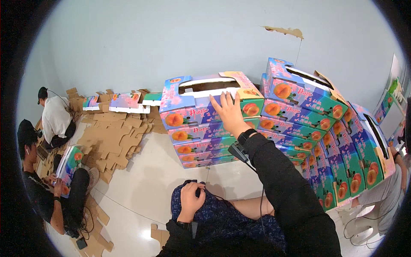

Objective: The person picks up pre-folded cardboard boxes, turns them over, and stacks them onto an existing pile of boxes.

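Note:
My right hand (230,112) reaches forward and lies with fingers spread on the top front edge of a colourful peach-printed carton (184,105). That carton has a long handle opening in its top and tops a stack of several like it. My left hand (192,200) rests on my lap over dark blue patterned cloth (239,220). Its fingers are curled round a small dark thing that I cannot make out. Close by on the right stands a second, taller stack of the same cartons (295,92).
More cartons (357,150) lean in a row at the right, beside a seated person's leg (385,186). Flattened brown cardboard (113,137) covers floor at the left. Two people sit there; the nearer handles a printed carton (70,171). A pale wall (171,38) rises behind the stacks.

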Demonstrator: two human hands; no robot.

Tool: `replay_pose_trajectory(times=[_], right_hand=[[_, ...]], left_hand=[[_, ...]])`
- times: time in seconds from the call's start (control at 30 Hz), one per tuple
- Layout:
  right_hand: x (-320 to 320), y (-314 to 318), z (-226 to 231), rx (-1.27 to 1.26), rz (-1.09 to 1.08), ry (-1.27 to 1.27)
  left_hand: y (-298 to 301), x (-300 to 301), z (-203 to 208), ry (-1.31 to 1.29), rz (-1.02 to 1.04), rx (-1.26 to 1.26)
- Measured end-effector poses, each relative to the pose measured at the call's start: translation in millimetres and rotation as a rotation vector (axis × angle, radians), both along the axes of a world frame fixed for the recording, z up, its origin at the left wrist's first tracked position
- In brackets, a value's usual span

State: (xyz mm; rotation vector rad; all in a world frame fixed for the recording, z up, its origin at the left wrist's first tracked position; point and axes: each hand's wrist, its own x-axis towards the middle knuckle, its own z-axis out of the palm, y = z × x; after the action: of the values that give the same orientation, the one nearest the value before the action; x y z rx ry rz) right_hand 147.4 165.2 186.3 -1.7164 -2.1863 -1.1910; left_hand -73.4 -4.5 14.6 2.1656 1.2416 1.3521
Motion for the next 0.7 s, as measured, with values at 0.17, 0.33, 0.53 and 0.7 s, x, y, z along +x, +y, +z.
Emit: replay_pose_trajectory(times=[0.17,0.33,0.53,0.7], right_hand=[[-1,2,-6,0.060,0.002,0.030],[8,-3,0,0.014,0.127,0.068],[14,-43,-2,-0.016,0.443,0.051],[18,-86,-3,-0.016,0.575,0.075]], left_hand=[[4,-1,1,0.033,0.017,0.006],[5,0,1,0.007,0.008,0.005],[0,-1,-1,-0.024,-0.014,0.004],[-1,-8,-10,-0.418,0.009,-0.176]])
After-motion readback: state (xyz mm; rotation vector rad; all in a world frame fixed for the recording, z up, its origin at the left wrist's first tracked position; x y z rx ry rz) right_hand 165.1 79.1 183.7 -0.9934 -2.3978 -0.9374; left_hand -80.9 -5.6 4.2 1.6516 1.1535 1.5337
